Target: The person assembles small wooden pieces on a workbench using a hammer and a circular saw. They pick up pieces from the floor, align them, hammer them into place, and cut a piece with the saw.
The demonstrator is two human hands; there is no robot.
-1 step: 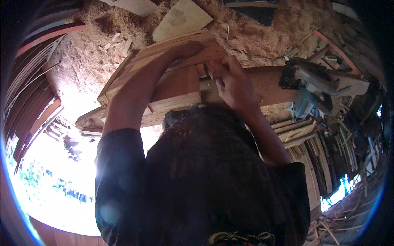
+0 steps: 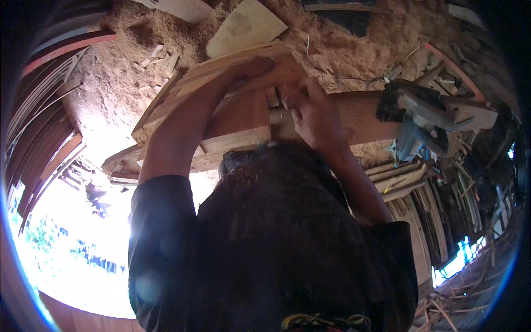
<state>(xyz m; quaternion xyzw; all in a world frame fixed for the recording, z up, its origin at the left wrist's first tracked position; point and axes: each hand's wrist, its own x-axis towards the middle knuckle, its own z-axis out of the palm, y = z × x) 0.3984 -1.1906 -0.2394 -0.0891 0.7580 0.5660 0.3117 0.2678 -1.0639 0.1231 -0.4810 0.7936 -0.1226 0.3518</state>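
A stack of reddish-brown wooden boards (image 2: 243,113) lies across the bench in front of me. My left hand (image 2: 257,67) rests flat on the upper plank (image 2: 279,71), its fingers partly lost in shade. At the right end of that plank is my right hand (image 2: 316,113), with its fingers curled and thumb bent. Whatever it pinches is hidden or too small to name. A small wood block (image 2: 272,96) sits between the plank and the boards below, just left of my right hand.
A power tool with a grey handle (image 2: 426,108) sits on the right end of the long beam (image 2: 368,119). Sawdust (image 2: 354,55) covers the ground beyond, with a pale board (image 2: 246,27) on it. Timber (image 2: 41,149) is stacked at left, and more planks (image 2: 398,180) stand at right.
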